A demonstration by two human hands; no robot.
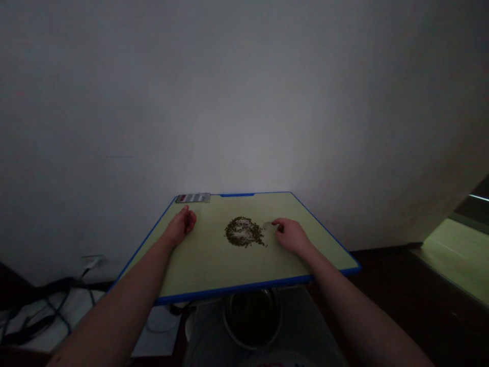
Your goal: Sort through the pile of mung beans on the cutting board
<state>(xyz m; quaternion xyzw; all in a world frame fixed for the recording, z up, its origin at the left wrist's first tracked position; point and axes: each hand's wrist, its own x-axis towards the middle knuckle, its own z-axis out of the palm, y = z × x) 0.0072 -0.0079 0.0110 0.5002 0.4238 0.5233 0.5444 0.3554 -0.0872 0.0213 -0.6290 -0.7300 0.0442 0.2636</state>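
A pile of small green beans (233, 238) mixed with white grains (244, 232) lies on the middle of a pale tabletop with blue edging (214, 270). Just right of it, my right hand (292, 235) is closed, thumb and forefinger at the end of a small, clear, curved piece (267, 225). Its exact kind is too faint to make out. My left hand (182, 225) rests on the left side of the table, away from the pile, with its fingers curled in. Nothing shows in it.
A phone (191, 198) lies at the table's far left corner. Below the front edge, a metal bowl (228, 326) sits on my lap. Dark cables (57, 308) lie at lower left. A grey wall (244, 102) stands right behind the table.
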